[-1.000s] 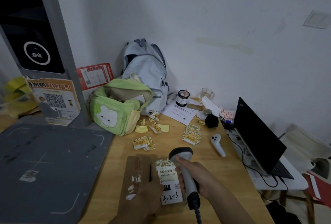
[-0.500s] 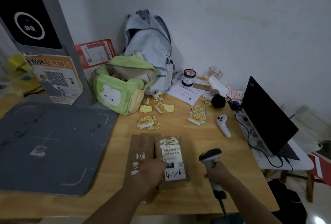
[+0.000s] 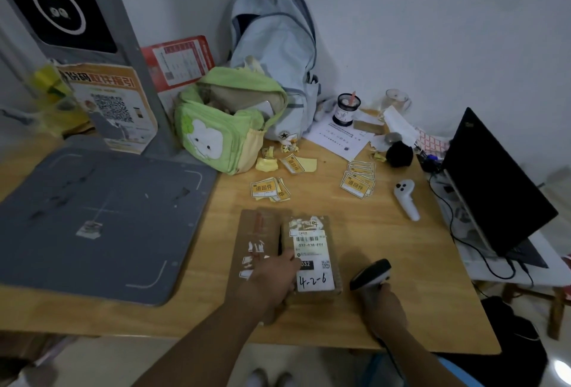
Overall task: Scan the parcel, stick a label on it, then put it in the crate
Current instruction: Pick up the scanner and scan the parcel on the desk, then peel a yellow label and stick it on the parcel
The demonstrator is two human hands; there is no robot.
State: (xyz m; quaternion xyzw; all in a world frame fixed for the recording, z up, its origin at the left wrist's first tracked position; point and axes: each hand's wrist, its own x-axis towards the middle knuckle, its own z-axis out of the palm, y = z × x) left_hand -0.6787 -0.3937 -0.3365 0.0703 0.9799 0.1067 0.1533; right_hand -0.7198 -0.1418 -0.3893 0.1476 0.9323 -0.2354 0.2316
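Observation:
A brown cardboard parcel lies flat on the wooden table, near its front edge. A white shipping label with a barcode and handwritten "4-2-6" covers its top. My left hand rests on the parcel's left side and holds it down. To the right of the parcel, my right hand grips a handheld barcode scanner, whose black and white head points up and left. Loose yellow labels lie in small piles behind the parcel, with more yellow labels to their left. No crate is in view.
A grey scanning mat covers the table's left side below a grey post. A green bag and a pale blue backpack stand at the back. A white controller, a laptop with cables, papers and cups crowd the right.
My right hand has drawn the scanner off the parcel's label, back and to the right. My left hand has stayed on the parcel. The camera has tilted downward.

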